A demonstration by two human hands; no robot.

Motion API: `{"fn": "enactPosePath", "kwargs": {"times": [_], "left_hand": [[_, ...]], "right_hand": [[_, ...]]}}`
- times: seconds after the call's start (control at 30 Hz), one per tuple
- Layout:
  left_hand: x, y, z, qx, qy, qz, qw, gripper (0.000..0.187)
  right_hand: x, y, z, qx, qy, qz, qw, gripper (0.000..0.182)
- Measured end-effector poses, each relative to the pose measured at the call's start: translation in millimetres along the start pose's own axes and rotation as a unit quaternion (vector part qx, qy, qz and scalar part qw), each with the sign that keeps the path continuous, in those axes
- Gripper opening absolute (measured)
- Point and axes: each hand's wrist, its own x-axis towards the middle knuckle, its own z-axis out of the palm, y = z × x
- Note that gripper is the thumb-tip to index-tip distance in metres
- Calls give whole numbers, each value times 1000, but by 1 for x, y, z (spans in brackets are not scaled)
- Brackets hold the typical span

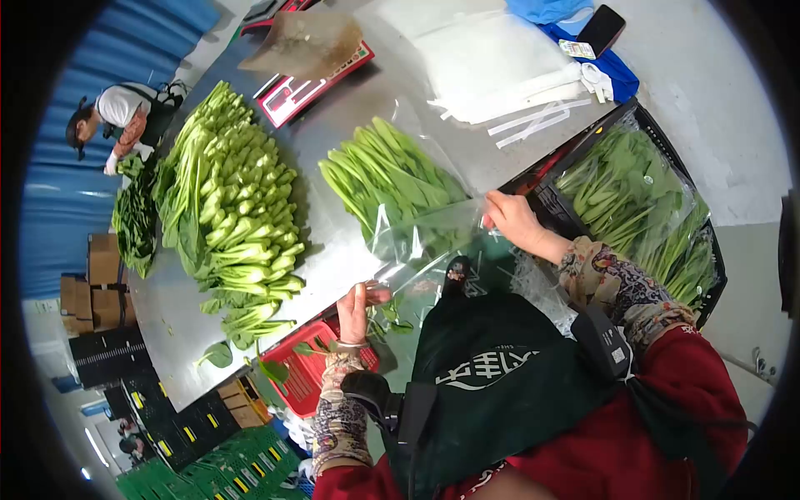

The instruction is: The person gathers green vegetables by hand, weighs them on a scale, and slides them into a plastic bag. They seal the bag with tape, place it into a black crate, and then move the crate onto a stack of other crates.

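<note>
A clear plastic bag (412, 242) of leafy greens (392, 171) lies at the metal table's near edge, its mouth toward me. The stems point away from me and the leaves are toward the bag's mouth. My right hand (515, 218) pinches the right side of the bag's mouth. At the mouth's left side, the fingers of my left hand (353, 313) are closed on the film, partly hidden by it. Left of the bag, a large pile of loose leafy greens (242, 200) is stacked with stem ends facing it.
A red scale (312, 83) stands at the back. Flat plastic bags (492, 58) and a phone (602, 32) lie at the right. A black crate (715, 250) holds bagged greens. Below the table edge is a red basket (307, 367). A co-worker (125, 112) handles greens across the table.
</note>
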Motion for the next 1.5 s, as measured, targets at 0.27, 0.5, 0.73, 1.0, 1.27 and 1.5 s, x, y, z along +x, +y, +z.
{"fn": "enactPosePath", "kwargs": {"times": [0.27, 0.5, 0.73, 1.0, 1.27, 1.5], "left_hand": [[16, 15, 4, -66, 223, -29, 972, 31], [45, 87, 43, 386, 210, 261, 860, 57], [104, 34, 48, 464, 33, 137, 875, 66], [122, 10, 45, 530, 51, 155, 832, 61], [127, 61, 51, 114, -73, 248, 959, 51], [116, 138, 210, -125, -278, 165, 938, 32]], "right_hand": [[-4, -6, 10, 67, -35, 159, 984, 28], [-1, -5, 13, 60, -33, 187, 980, 28], [24, -52, 18, -274, 74, 103, 953, 46], [57, -19, 88, -114, 129, 106, 979, 70], [11, -79, -19, 647, -56, -2, 761, 42], [-45, -111, -109, 824, 71, 68, 558, 13]]}}
